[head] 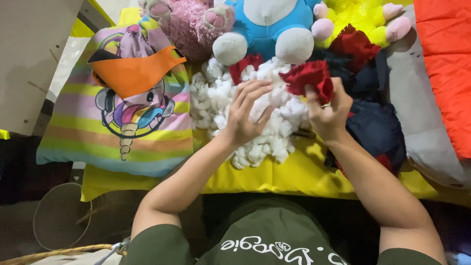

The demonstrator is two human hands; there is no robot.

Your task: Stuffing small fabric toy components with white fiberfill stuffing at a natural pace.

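Note:
A heap of white stuffing fluff [230, 105] lies on a yellow cloth [284, 174]. My left hand [245, 113] grips a clump of this fluff, fingers curled over it. Just to the right, my right hand [328, 110] pinches a red fuzzy fabric piece [310, 77] at the heap's edge. A second scrap of red fabric [245, 64] pokes out behind the fluff. Dark navy fabric [378, 127] lies to the right of my right hand.
A striped unicorn pillow [117, 127] with an orange face mask [132, 73] on it lies at left. Pink [189, 22], blue-and-white [267, 27] and yellow [358, 17] plush toys line the back. Orange fabric [446, 68] fills the right edge. A round container [61, 216] sits below left.

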